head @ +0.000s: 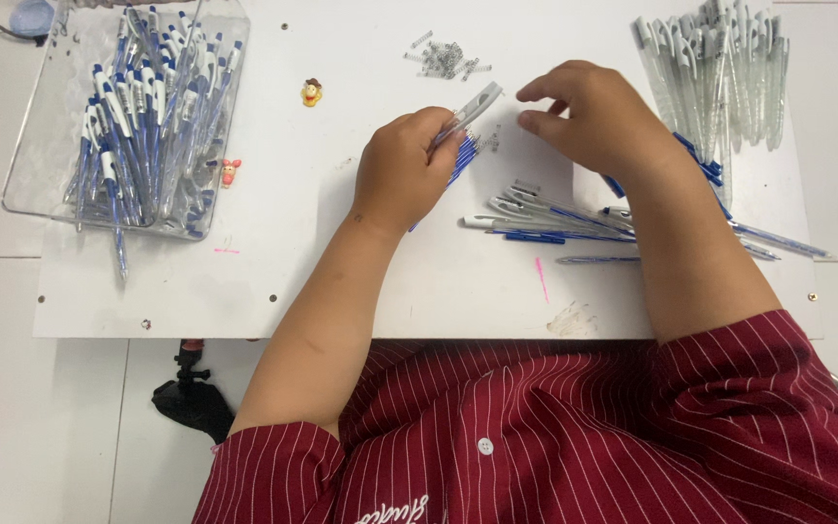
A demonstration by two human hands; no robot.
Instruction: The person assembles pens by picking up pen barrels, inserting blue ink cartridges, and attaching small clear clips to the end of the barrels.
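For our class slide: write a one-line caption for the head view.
Left hand grips a pen barrel; right hand hovers beside springs.

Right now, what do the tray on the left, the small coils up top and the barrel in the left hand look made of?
Tray: clear, glossy plastic by its look; the pens inside show through its walls.
Coils: likely metal springs, grey with fine wound turns.
Barrel in the left hand: translucent plastic with a pale grey clip, probably smooth; too small to be sure.
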